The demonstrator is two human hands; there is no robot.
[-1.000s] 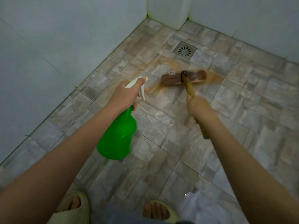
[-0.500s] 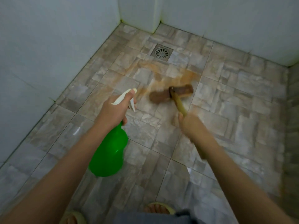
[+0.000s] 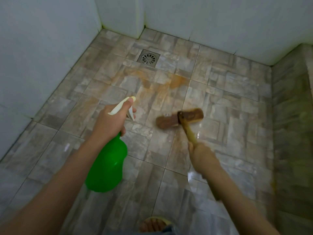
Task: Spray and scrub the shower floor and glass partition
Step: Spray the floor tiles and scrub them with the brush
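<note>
The floor (image 3: pixel 228 102) is partly scrubbed, orange residue (image 3: pixel 177 81) remaining below the drain (image 3: pixel 148 58), while the spray bottle (image 3: pixel 108 165) is gripped by the left hand (image 3: pixel 112 121), the brush (image 3: pixel 179 118) by the right hand (image 3: pixel 201 154); no glass partition is seen.

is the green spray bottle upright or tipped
Tipped. The green spray bottle slants in the left hand, its nozzle aimed forward and away over the floor, base toward the person.

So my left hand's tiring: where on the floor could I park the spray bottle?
Bare tiles run along the left wall, left of the green spray bottle. More lie right of the brush, toward the tiled curb. Middle is crowded: brush, orange stain, drain.
</note>
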